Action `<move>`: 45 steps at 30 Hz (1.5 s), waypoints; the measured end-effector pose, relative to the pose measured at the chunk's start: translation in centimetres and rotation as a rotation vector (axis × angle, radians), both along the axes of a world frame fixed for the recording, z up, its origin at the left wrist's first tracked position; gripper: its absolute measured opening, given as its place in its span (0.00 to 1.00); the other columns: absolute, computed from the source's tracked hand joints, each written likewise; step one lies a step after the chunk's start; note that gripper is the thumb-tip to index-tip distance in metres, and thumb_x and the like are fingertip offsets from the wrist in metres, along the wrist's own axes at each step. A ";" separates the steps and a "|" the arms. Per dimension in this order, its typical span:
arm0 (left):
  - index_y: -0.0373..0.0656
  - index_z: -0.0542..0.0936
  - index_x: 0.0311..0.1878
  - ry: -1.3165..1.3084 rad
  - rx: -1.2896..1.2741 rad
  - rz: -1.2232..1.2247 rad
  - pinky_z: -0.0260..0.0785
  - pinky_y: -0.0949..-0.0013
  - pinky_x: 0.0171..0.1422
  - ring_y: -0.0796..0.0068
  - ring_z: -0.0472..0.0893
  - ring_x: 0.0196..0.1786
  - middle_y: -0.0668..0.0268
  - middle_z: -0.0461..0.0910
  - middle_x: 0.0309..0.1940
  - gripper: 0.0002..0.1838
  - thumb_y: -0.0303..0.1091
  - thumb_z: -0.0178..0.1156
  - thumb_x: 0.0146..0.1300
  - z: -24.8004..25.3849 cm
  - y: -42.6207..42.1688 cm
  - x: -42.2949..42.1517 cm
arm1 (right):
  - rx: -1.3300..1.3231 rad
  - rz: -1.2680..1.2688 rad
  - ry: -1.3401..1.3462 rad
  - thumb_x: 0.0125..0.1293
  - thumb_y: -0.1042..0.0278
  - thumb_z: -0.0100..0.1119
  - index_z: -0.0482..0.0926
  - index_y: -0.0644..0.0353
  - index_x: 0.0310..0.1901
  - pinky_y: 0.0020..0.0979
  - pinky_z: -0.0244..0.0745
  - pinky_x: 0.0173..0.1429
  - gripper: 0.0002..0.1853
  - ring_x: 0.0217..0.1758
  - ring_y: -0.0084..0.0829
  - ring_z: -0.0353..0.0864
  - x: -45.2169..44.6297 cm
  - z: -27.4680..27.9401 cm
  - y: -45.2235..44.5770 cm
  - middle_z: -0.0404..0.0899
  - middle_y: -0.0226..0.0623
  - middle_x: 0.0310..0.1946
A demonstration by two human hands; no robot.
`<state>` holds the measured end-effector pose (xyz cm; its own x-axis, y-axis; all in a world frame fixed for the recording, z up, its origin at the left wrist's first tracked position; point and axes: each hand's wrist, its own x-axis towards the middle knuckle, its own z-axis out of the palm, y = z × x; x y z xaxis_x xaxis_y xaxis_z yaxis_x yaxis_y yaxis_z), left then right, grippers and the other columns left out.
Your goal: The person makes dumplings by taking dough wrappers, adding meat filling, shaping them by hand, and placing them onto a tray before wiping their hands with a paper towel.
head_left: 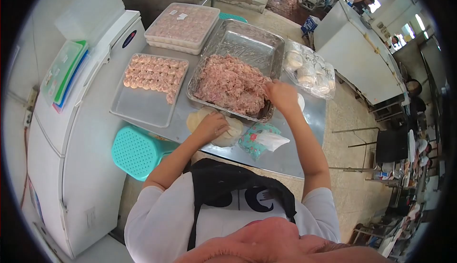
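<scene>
Nearest the head camera, our dark apron (214,177) is facing the close edge of the metal table (285,160), which is slanting down toward our right. Along that edge a strip of tabletop is showing between the tissue packet (257,139) and our right forearm. On our left, a turquoise stool (135,151) is standing just off the edge, beside the white freezer (90,158). Minced meat (231,82) is filling the near part of the deep metal pan (247,39), leaving bare metal showing at its far end. Past its left side, the shallow tray (138,108) is carrying rows of meat-topped pieces (154,75); past its right side, a clear bag (309,75) is lying.

Our left hand (212,126) is resting with bent fingers on pale dough rounds (233,132) just below the pan; we cannot tell whether it is gripping one. Our right hand (282,95) is reaching over the pan's right rim, fingertips touching the meat; whether they are pinching any, we cannot tell.
</scene>
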<state>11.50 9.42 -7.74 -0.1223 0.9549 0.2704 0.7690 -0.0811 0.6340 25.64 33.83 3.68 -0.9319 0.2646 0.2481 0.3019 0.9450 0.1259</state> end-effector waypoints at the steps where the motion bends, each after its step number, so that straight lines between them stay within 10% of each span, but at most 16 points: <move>1: 0.40 0.82 0.37 -0.044 0.050 0.053 0.68 0.58 0.52 0.55 0.76 0.46 0.60 0.78 0.37 0.08 0.34 0.62 0.58 0.1 0.1 0.2 | -0.002 0.001 0.022 0.65 0.55 0.55 0.80 0.57 0.25 0.40 0.77 0.29 0.16 0.29 0.41 0.84 -0.6 -1.1 0.3 0.81 0.40 0.25; 9: 0.38 0.80 0.38 -0.108 0.197 0.381 0.70 0.61 0.50 0.60 0.79 0.43 0.59 0.80 0.37 0.08 0.33 0.61 0.62 1.4 -0.3 0.3 | -0.136 0.156 -0.155 0.66 0.57 0.53 0.80 0.58 0.26 0.42 0.78 0.29 0.16 0.28 0.40 0.84 3.3 -1.0 -2.4 0.82 0.41 0.26; 12: 0.38 0.79 0.43 -0.625 0.012 0.583 0.71 0.67 0.49 0.70 0.79 0.42 0.62 0.81 0.37 0.10 0.35 0.60 0.65 3.5 -0.8 0.6 | -0.157 0.119 -0.201 0.67 0.56 0.52 0.79 0.59 0.27 0.43 0.78 0.29 0.17 0.28 0.42 0.84 2.2 -1.3 -1.4 0.82 0.43 0.27; 19: 0.37 0.79 0.48 -0.762 0.122 0.602 0.70 0.71 0.50 0.76 0.78 0.42 0.63 0.81 0.40 0.14 0.39 0.57 0.68 2.9 -2.1 -1.3 | -0.480 0.006 -0.175 0.70 0.53 0.49 0.80 0.56 0.31 0.45 0.77 0.37 0.17 0.36 0.46 0.82 3.3 -4.4 -3.9 0.81 0.43 0.28; 24: 0.36 0.80 0.50 -0.599 0.054 0.609 0.70 0.72 0.53 0.76 0.79 0.46 0.64 0.83 0.42 0.18 0.42 0.54 0.70 1.2 -3.3 -3.5 | -0.216 0.058 -0.091 0.69 0.54 0.49 0.80 0.56 0.29 0.44 0.77 0.34 0.18 0.35 0.41 0.84 3.4 -0.4 -1.6 0.83 0.42 0.29; 31: 0.37 0.79 0.54 -1.035 0.143 0.555 0.72 0.70 0.55 0.75 0.80 0.48 0.64 0.82 0.45 0.16 0.37 0.54 0.70 3.4 -3.2 -5.3 | -0.239 -0.116 -0.246 0.69 0.56 0.49 0.80 0.58 0.28 0.46 0.76 0.33 0.18 0.29 0.43 0.83 1.8 -2.3 -7.3 0.82 0.41 0.24; 45: 0.37 0.68 0.63 -2.120 0.288 0.241 0.65 0.54 0.68 0.61 0.74 0.62 0.56 0.73 0.59 0.21 0.41 0.44 0.75 3.4 5.1 -7.2 | -1.402 -0.303 0.271 0.72 0.56 0.52 0.80 0.65 0.34 0.29 0.65 0.28 0.19 0.21 0.21 0.68 -3.6 -1.2 -7.7 0.70 0.29 0.17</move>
<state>4.26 14.53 -4.38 -0.4366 0.8470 -0.3032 -0.8842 -0.3418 0.3184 22.07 26.17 2.50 -0.7651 0.6060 -0.2177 0.3717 0.1395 -0.9178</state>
